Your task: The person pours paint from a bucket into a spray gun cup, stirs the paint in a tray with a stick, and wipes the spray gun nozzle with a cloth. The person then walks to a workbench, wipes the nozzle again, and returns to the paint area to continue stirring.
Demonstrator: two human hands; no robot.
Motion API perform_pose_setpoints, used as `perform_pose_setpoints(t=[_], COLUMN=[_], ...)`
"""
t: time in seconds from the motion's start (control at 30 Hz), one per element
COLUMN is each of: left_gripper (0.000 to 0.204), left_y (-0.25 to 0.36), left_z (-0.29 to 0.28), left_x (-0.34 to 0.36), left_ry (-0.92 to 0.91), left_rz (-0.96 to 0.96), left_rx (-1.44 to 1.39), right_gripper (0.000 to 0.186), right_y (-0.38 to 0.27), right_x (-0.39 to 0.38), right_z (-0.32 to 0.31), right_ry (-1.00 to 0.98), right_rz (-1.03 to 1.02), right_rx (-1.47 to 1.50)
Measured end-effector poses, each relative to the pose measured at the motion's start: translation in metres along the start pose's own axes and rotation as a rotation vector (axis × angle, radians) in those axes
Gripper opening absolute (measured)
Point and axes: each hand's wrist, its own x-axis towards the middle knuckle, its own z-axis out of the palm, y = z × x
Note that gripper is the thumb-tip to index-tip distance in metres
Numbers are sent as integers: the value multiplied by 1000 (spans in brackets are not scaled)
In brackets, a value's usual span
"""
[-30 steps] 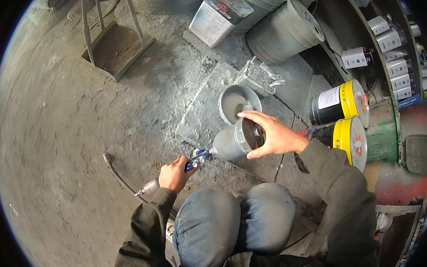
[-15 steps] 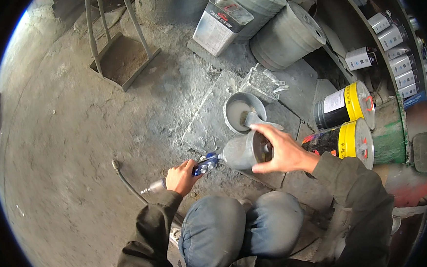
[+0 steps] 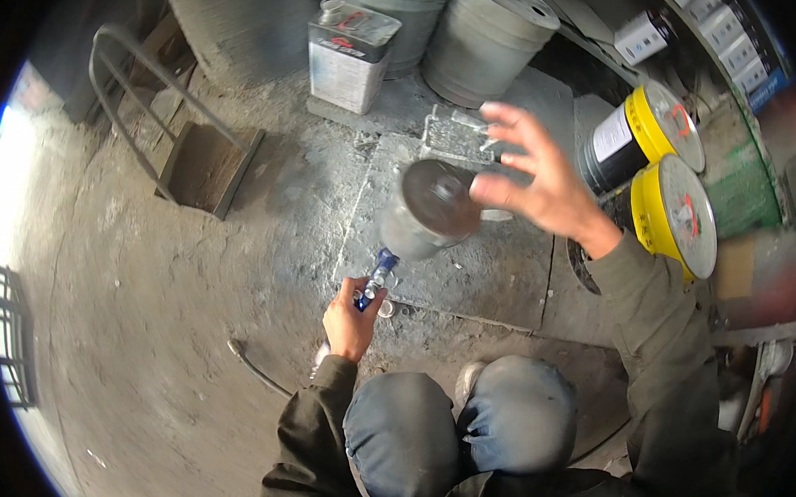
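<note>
My left hand (image 3: 350, 324) grips a spray gun (image 3: 381, 270) with a blue and silver body. A grey cup (image 3: 402, 235), smeared by motion, rises from the gun with its dark lid (image 3: 436, 196) turned toward me. To the right of the lid, my right hand (image 3: 540, 181) is raised with its fingers spread and nothing in it. Whether its thumb touches the lid's edge I cannot tell. The cup hides most of the pail behind it; a pale piece (image 3: 496, 214) shows beside the lid.
A crusted wire-like rack (image 3: 453, 134) lies on the stone slab (image 3: 500, 274). Behind are a rectangular metal can (image 3: 350, 65) and grey drums (image 3: 485, 38). Yellow-and-black pails (image 3: 674, 213) stand right. A metal dustpan (image 3: 207, 174) stands far left; a hose (image 3: 258, 371) lies nearer.
My right hand has come off the cup and moved up and right, opening. The spray gun has swung upward, its cup tipping so the lid faces me. The view has shifted too.
</note>
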Motion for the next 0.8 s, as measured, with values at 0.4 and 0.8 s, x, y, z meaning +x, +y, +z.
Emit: perform_pose_setpoints(t=[0.4, 0.8], left_gripper=[26, 18], left_y=[-4, 251], left_z=[-15, -237], left_x=[47, 46], left_ry=[-205, -239], left_rz=[-151, -404], left_rx=[-413, -423], right_gripper=[21, 25], right_y=[53, -153], right_x=[-54, -85], right_z=[-12, -100], right_ry=[453, 596], right_rz=[321, 622], right_rx=[555, 633])
